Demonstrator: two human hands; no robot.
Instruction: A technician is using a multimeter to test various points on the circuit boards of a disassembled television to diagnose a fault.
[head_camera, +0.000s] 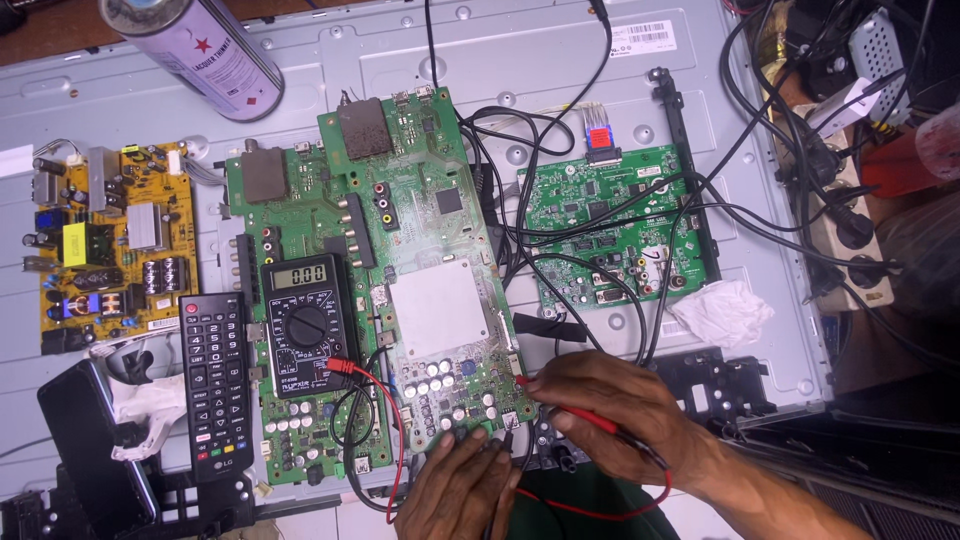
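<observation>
Two hands: both work at the near edge of the large green circuit board (420, 270), seen from the head camera looking straight down.
Step in hand: probing, I judge; the board's lower edge is being tested with meter leads, and the multimeter (307, 325) lying on the neighbouring green board shows only zeros on its display.
Right hand (610, 415): grip closed around the red probe (570, 410), pinched like a pen, its tip aimed left at the board's lower right edge beside the cluster of silver capacitors (440, 385).
Left hand (455, 490): fingers curled down onto the board's bottom edge; a dark lead seems to run under them, but I cannot tell whether the grip is clamped on a probe or just pressing.
Red lead (385, 420): runs from the meter's socket down and loops below the board towards the right hand.
Next move: it calls for steady tips on small contacts, I think, and a glance up at the display.
Around: a black remote control (215, 385) left of the meter, a yellow power board (110, 245) far left, a smaller green board (615, 225) right, a spray can (195, 50) top left, all on the grey metal panel (520, 50).
</observation>
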